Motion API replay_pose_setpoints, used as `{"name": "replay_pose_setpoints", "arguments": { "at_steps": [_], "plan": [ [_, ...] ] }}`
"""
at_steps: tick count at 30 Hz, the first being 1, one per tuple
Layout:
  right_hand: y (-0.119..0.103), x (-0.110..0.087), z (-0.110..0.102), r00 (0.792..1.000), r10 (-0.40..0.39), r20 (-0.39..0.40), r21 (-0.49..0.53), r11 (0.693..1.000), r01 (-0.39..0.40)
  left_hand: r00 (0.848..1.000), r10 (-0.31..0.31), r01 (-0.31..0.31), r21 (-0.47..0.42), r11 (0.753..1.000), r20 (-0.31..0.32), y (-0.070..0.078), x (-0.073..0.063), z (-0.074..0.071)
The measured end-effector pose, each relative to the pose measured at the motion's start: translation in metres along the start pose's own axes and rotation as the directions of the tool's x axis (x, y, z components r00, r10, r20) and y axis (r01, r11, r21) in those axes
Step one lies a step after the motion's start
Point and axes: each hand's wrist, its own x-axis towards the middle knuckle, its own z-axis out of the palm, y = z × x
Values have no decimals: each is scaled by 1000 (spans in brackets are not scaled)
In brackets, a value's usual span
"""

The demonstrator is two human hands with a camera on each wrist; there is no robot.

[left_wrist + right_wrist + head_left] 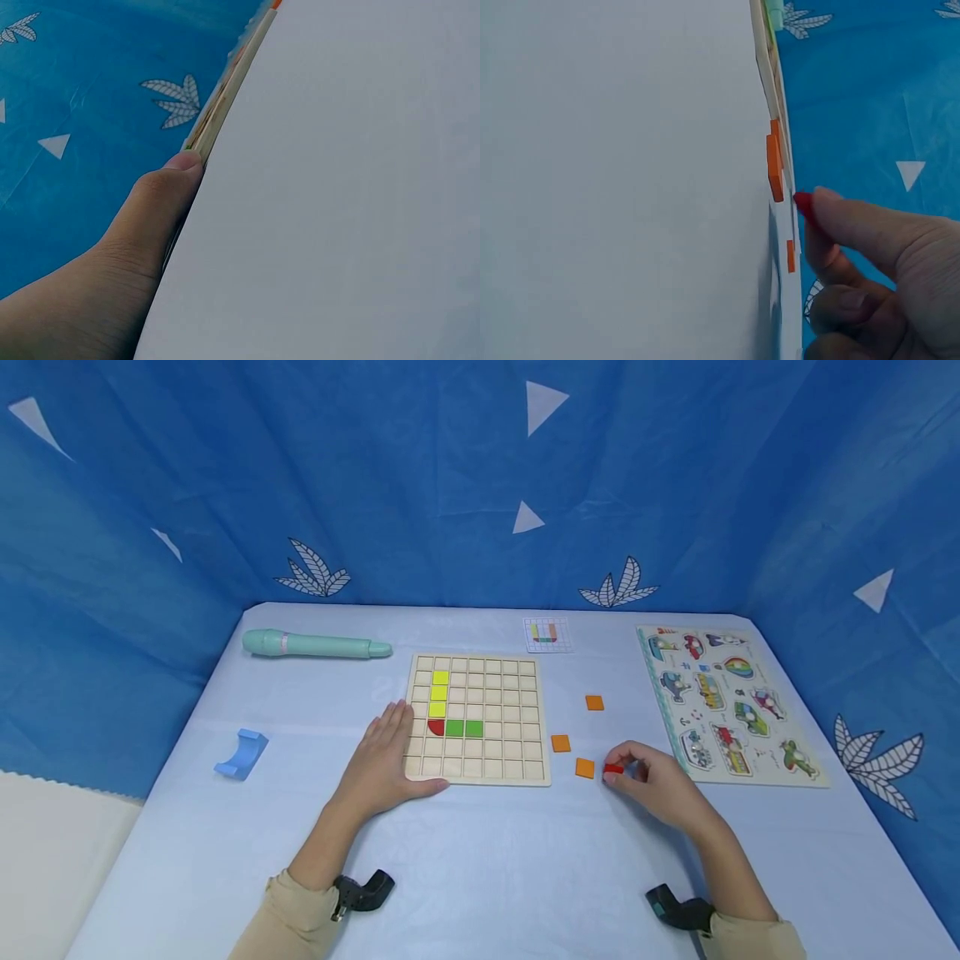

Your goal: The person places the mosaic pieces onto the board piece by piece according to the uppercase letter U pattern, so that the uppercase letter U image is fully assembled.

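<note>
A wooden grid board (510,760) lies mid-table. On it, several yellow square tiles (439,693) form a column, with a red rounded tile (437,727) below and two green square tiles (464,728) to its right. My left hand (381,768) rests flat at the board's left edge, fingers straight, thumb (154,210) along the near corner. To the right of the board, my right hand (652,781) pinches a small red tile (804,204) between thumb and fingertips. Three orange square tiles (585,768) lie between the board and that hand.
A small pattern card (548,635) lies behind the board. A picture puzzle board (727,710) is at the right. At the left are a green microphone-shaped object (315,645) and a blue curved holder (243,755). A blue curtain (450,485) borders the table.
</note>
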Motion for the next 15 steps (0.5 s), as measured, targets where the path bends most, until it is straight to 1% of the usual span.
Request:
{"name": "replay_pose_setpoints", "arguments": {
  "at_steps": [7, 15],
  "plan": [
    [-12, 10, -1, 1000, -27, -6, 39, 999, 28, 1000, 3, -3, 0, 1000, 1, 1, 0, -1],
    [-30, 31, 9, 998, -59, 13, 82, 995, 58, 1000, 0, 0, 6, 1000, 6, 2, 0, -2]
  ]
}}
